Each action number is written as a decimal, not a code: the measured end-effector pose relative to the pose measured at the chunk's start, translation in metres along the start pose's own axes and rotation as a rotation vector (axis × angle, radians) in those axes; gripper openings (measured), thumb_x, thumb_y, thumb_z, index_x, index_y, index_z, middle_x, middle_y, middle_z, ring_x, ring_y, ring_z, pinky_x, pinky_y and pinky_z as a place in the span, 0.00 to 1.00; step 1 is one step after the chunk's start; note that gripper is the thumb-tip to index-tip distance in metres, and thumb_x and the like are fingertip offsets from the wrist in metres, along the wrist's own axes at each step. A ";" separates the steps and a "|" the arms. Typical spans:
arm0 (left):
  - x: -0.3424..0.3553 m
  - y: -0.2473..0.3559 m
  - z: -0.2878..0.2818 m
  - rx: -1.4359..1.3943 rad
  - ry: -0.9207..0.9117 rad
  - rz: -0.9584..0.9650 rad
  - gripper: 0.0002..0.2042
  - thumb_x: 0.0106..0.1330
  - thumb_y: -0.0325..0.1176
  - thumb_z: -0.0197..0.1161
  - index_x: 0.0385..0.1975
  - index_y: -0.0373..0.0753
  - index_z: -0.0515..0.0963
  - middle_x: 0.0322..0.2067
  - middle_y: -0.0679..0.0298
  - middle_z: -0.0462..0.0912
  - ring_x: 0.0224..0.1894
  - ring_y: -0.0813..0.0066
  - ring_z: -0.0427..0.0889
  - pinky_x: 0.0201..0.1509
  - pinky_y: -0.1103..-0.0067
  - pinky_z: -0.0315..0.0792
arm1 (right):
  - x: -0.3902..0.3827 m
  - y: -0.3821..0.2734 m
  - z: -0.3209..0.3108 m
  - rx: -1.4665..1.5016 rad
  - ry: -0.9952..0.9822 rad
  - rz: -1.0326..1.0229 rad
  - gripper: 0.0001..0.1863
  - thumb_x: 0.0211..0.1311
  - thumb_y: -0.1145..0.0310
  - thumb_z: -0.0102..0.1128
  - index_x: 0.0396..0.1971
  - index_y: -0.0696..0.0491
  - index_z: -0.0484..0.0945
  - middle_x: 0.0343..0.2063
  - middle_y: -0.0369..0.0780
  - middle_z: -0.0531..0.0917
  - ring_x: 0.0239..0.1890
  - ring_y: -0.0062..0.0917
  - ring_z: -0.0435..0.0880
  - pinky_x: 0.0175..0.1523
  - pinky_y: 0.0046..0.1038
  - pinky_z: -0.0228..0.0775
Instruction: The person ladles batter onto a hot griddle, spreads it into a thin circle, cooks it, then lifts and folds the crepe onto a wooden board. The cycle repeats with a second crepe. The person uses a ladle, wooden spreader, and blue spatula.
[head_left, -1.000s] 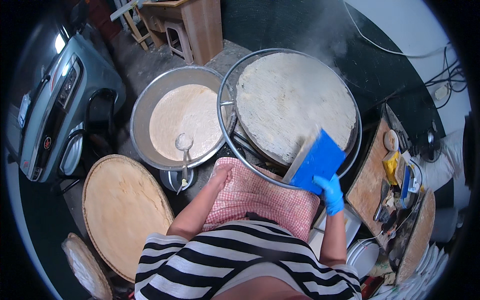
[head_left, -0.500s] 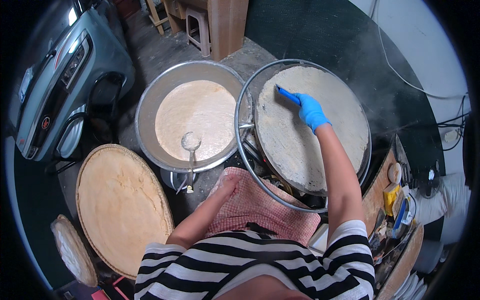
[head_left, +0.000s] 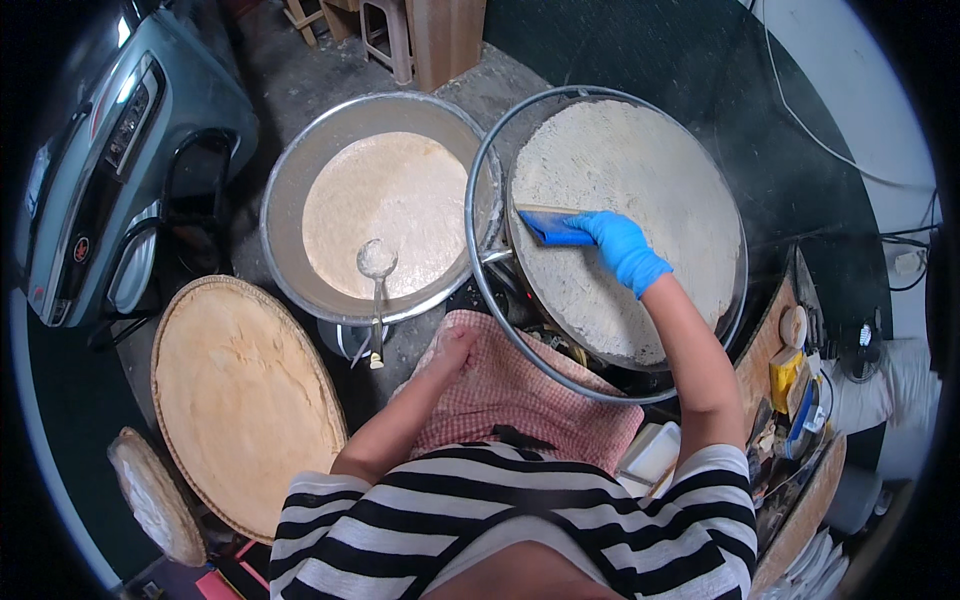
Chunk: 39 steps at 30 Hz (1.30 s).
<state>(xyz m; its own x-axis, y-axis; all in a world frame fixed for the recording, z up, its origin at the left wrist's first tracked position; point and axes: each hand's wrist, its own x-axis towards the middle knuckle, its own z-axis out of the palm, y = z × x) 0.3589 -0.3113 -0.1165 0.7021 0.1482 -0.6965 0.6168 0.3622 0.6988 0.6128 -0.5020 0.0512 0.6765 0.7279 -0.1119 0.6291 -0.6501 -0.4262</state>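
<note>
The scraper [head_left: 553,227] lay on the flatbread [head_left: 625,225], near its left edge, and the flatbread sat on the griddle [head_left: 480,215]. Left of the griddle stood the basin [head_left: 300,190] of batter, with 1 ladle [head_left: 377,290] in it. Nearer the person, at the left, sat a tray [head_left: 240,390]; a cloth [head_left: 510,390] lay just before the griddle.
</note>
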 end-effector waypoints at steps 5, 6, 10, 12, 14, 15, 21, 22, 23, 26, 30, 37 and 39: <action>0.000 -0.004 0.000 -0.050 -0.048 0.043 0.14 0.63 0.38 0.54 0.14 0.44 0.68 0.09 0.70 0.67 0.09 0.79 0.64 0.10 0.81 0.54 | -0.059 -0.009 0.021 -0.227 0.038 -0.108 0.15 0.56 0.70 0.49 0.44 0.44 0.76 0.35 0.44 0.80 0.34 0.39 0.80 0.40 0.36 0.72; 0.000 -0.004 0.001 -0.050 -0.040 0.034 0.14 0.63 0.37 0.54 0.14 0.44 0.69 0.09 0.70 0.67 0.09 0.79 0.64 0.10 0.82 0.54 | -0.072 -0.013 0.024 -0.236 0.079 -0.141 0.14 0.56 0.70 0.48 0.43 0.44 0.76 0.34 0.44 0.80 0.34 0.39 0.80 0.40 0.36 0.72; 0.000 -0.002 0.001 -0.070 -0.039 0.010 0.12 0.62 0.34 0.56 0.16 0.43 0.69 0.09 0.69 0.67 0.08 0.79 0.64 0.10 0.82 0.55 | -0.129 -0.042 0.035 -0.320 0.125 -0.137 0.14 0.54 0.71 0.49 0.41 0.47 0.76 0.36 0.43 0.79 0.34 0.37 0.79 0.39 0.36 0.71; 0.001 -0.001 0.001 -0.091 -0.054 0.009 0.11 0.61 0.33 0.57 0.17 0.42 0.69 0.09 0.69 0.67 0.08 0.79 0.64 0.10 0.83 0.55 | -0.158 -0.062 0.039 -0.304 0.005 0.050 0.22 0.44 0.77 0.54 0.44 0.47 0.76 0.40 0.44 0.78 0.38 0.40 0.76 0.43 0.35 0.70; 0.001 -0.001 0.001 -0.107 -0.059 0.012 0.10 0.60 0.32 0.57 0.17 0.42 0.69 0.09 0.69 0.68 0.08 0.79 0.64 0.10 0.83 0.56 | -0.189 -0.078 0.041 -0.229 0.090 0.115 0.26 0.38 0.80 0.54 0.44 0.49 0.75 0.41 0.44 0.78 0.39 0.42 0.75 0.44 0.36 0.69; 0.001 -0.001 0.001 -0.117 -0.058 0.027 0.10 0.60 0.32 0.57 0.17 0.42 0.69 0.09 0.70 0.67 0.08 0.80 0.63 0.10 0.84 0.55 | -0.204 -0.082 0.040 -0.191 0.157 0.135 0.27 0.37 0.81 0.54 0.44 0.49 0.75 0.42 0.44 0.78 0.39 0.42 0.75 0.44 0.36 0.69; 0.000 0.001 0.003 -0.133 -0.059 0.013 0.07 0.61 0.31 0.56 0.21 0.40 0.71 0.10 0.70 0.66 0.08 0.81 0.62 0.10 0.84 0.53 | -0.250 -0.068 0.050 -0.261 0.355 0.606 0.27 0.40 0.81 0.51 0.47 0.55 0.72 0.46 0.48 0.74 0.43 0.44 0.73 0.50 0.38 0.66; -0.001 0.002 0.004 -0.127 -0.054 0.009 0.07 0.61 0.31 0.56 0.22 0.40 0.71 0.10 0.70 0.66 0.08 0.81 0.62 0.10 0.84 0.53 | -0.250 -0.067 0.057 -0.269 0.363 0.505 0.26 0.41 0.81 0.51 0.48 0.55 0.71 0.46 0.48 0.74 0.43 0.44 0.73 0.51 0.38 0.65; -0.002 0.003 0.004 -0.123 -0.064 0.022 0.07 0.61 0.31 0.56 0.22 0.39 0.71 0.10 0.69 0.66 0.08 0.81 0.62 0.10 0.84 0.53 | -0.248 -0.067 0.065 -0.292 0.363 0.464 0.26 0.42 0.80 0.51 0.48 0.56 0.70 0.46 0.49 0.73 0.44 0.44 0.73 0.51 0.39 0.65; -0.002 0.004 0.006 -0.108 -0.059 0.010 0.07 0.61 0.31 0.56 0.22 0.38 0.71 0.09 0.69 0.66 0.08 0.81 0.62 0.10 0.84 0.53 | -0.246 -0.078 0.087 -0.381 0.287 0.423 0.24 0.46 0.78 0.49 0.50 0.58 0.67 0.45 0.51 0.73 0.45 0.43 0.73 0.52 0.39 0.64; -0.002 0.004 0.006 -0.101 -0.071 0.008 0.07 0.61 0.31 0.55 0.22 0.39 0.70 0.09 0.69 0.66 0.08 0.81 0.62 0.10 0.84 0.53 | -0.257 -0.087 0.084 -0.171 0.203 0.451 0.31 0.40 0.83 0.51 0.52 0.57 0.67 0.49 0.51 0.72 0.48 0.46 0.72 0.56 0.38 0.63; -0.001 0.003 0.004 -0.092 -0.076 -0.001 0.08 0.62 0.33 0.56 0.22 0.41 0.70 0.10 0.70 0.67 0.08 0.81 0.63 0.08 0.84 0.53 | -0.257 -0.051 0.049 -0.134 0.414 0.662 0.27 0.42 0.81 0.52 0.49 0.60 0.66 0.44 0.53 0.73 0.45 0.49 0.71 0.51 0.40 0.64; -0.001 0.004 0.004 -0.097 -0.080 0.021 0.07 0.62 0.32 0.54 0.23 0.39 0.71 0.10 0.70 0.66 0.09 0.81 0.63 0.09 0.84 0.54 | -0.244 -0.053 0.062 -0.210 0.386 0.585 0.28 0.41 0.79 0.54 0.49 0.62 0.65 0.43 0.54 0.73 0.44 0.49 0.72 0.50 0.40 0.65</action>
<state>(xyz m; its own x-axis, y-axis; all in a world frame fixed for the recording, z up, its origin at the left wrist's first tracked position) 0.3623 -0.3141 -0.1127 0.7432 0.0838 -0.6638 0.5672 0.4474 0.6915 0.3906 -0.6316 0.0458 0.9868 0.1450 0.0724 0.1571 -0.9655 -0.2078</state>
